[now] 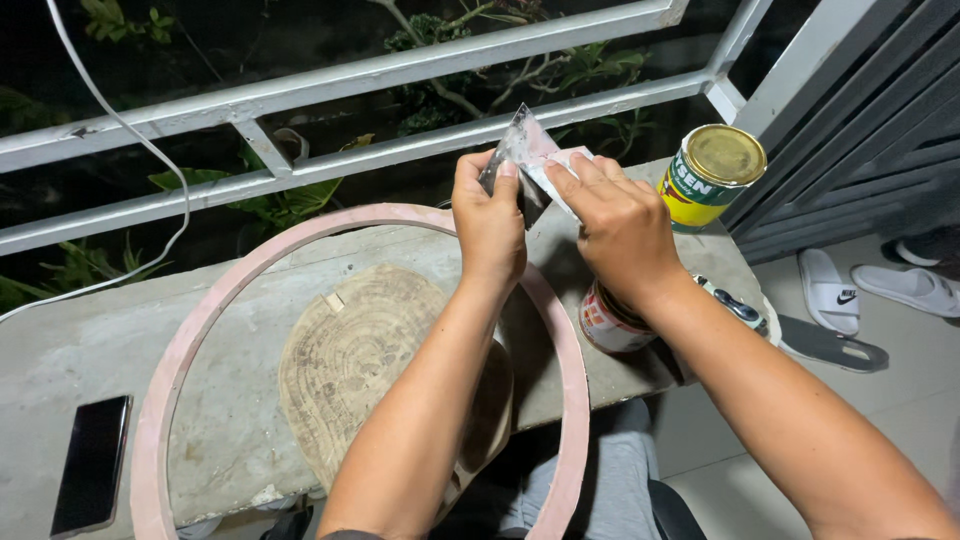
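Sandpaper sheet (535,150), crumpled, grey/white, is up at the far edge of the concrete ledge (60,350), above the big pink ring (180,340) w/ a round wood slab (350,350) inside it. My left hand (488,215) and right hand (622,222) both pinch it, fingers closed tight. Yellow-lidded can (712,172) far right, black phone (92,462) near left.

1. A grey concrete bench (60,345) runs along a white metal railing (330,80) — dark leafy plants (260,205) behind it
2. Pale tiled floor (920,360) on the right, with white slippers (830,290)
3. Grey slatted wall (880,110) at upper right — darkness beyond the railing
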